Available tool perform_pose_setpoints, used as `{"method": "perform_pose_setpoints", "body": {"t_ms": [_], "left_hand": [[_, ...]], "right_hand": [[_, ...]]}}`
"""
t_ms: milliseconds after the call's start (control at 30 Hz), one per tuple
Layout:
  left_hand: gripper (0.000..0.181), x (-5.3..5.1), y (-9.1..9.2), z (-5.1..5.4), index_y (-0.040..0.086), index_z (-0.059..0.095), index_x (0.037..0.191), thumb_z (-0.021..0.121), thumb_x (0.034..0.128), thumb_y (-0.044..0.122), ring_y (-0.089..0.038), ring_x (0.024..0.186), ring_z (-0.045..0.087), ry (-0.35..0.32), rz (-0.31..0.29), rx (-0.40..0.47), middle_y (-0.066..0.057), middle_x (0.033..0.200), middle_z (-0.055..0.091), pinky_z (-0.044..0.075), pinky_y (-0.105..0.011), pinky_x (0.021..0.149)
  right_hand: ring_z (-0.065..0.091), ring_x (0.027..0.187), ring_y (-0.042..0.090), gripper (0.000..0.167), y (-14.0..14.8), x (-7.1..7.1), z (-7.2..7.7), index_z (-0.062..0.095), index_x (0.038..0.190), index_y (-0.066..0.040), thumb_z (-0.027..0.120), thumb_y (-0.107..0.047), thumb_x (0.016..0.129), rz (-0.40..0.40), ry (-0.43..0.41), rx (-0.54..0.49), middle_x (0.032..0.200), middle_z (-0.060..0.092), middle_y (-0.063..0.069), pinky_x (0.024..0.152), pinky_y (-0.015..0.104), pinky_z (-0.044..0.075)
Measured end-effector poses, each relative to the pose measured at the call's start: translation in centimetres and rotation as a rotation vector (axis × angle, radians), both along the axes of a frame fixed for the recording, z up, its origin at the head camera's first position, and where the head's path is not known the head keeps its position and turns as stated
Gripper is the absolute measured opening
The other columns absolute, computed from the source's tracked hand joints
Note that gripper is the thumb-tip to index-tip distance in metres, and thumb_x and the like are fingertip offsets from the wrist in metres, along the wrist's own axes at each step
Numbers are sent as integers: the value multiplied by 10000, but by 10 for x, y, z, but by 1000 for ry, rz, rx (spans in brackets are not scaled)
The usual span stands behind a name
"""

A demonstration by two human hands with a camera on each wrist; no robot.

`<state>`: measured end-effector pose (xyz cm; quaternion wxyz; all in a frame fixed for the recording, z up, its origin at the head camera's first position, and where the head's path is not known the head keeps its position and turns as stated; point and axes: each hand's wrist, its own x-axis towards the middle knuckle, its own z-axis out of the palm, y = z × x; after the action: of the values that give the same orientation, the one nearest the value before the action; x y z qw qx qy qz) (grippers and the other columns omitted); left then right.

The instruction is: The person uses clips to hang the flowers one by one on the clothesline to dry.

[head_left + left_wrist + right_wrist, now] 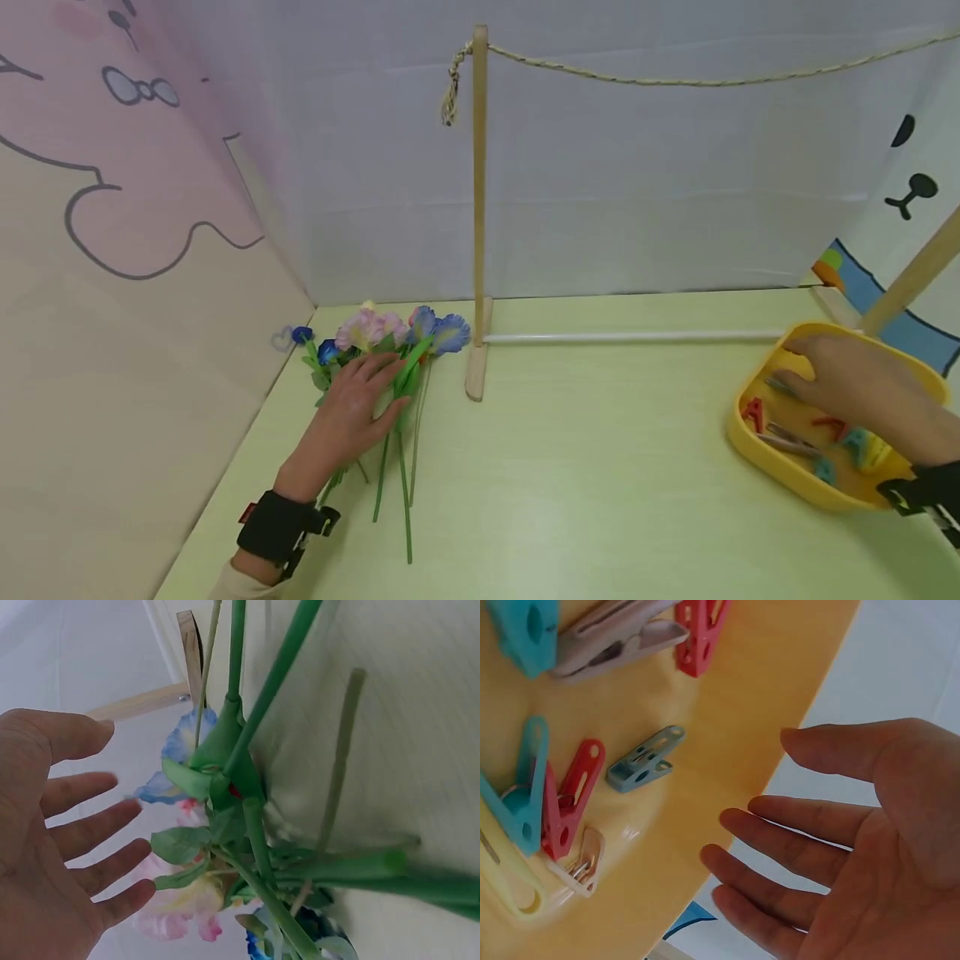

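Note:
My left hand [356, 408] is over a bunch of artificial flowers on the table, its fingers spread and loosely extended. In the left wrist view its palm is bare, with green stems [274, 682] and leaves beyond the fingertips. The bunch has pink flowers [367, 329], ruffled blue flowers [450, 334] and small dark blue blooms [302, 334]. My right hand [855, 379] hovers over a yellow basket [787, 477], fingers slightly bent and holding nothing. Inside lie clothespins: a small grey-blue one [643, 759], a red one [571, 799], a teal one [529, 784] and several others.
A wooden post [480, 192] stands mid-table on a flat foot, with a rope [697, 82] strung from its top toward the right. A white rod [637, 337] runs low from it to a second, slanted-looking post [911, 271] behind the basket. Printed curtains surround the table.

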<state>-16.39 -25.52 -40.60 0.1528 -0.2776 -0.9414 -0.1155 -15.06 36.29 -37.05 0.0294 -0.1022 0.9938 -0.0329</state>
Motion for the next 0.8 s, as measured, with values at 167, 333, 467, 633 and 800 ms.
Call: {"method": "perform_pose_setpoints", "body": {"t_ms": [167, 333, 467, 633, 800], "left_hand": [[457, 0, -10, -5, 33, 668, 1328, 785, 929, 220, -428, 1279, 511, -18, -10, -13, -184, 1395, 589, 428, -619, 1036], [381, -2, -24, -10, 17, 708, 1242, 809, 890, 120, -417, 1202, 564, 25, -45, -36, -203, 1336, 624, 473, -591, 986], [384, -2, -29, -12, 31, 720, 1212, 819, 841, 25, -406, 1164, 577, 42, -58, -68, -191, 1290, 647, 480, -591, 976], [435, 1, -27, -15, 41, 726, 1195, 866, 784, 11, -390, 1128, 580, 55, -74, -96, -160, 1243, 668, 466, -598, 997], [429, 2, -24, -19, 45, 751, 1143, 893, 742, -10, -367, 1075, 609, 77, -108, -133, -145, 1171, 693, 544, -511, 893]], "right_hand": [[411, 475, 144, 437, 12, -2, -8, 600, 1052, 157, 645, -274, 1000, 23, -82, 11, 544, 407, -26, 526, 316, 358], [443, 510, 163, 414, 19, -11, -9, 589, 995, 145, 636, -267, 1004, 7, -154, 27, 577, 421, -4, 534, 323, 379], [451, 585, 187, 305, 20, -16, -12, 615, 858, 17, 642, -255, 992, 36, -174, 48, 644, 450, 11, 578, 343, 398], [577, 679, 255, 341, 17, -21, -17, 655, 935, 99, 732, -233, 924, 63, -161, 26, 781, 637, 127, 656, 464, 540], [649, 753, 332, 403, 14, -25, -18, 656, 1019, 154, 773, -208, 885, 58, -169, 9, 886, 682, 221, 715, 529, 566]]}}
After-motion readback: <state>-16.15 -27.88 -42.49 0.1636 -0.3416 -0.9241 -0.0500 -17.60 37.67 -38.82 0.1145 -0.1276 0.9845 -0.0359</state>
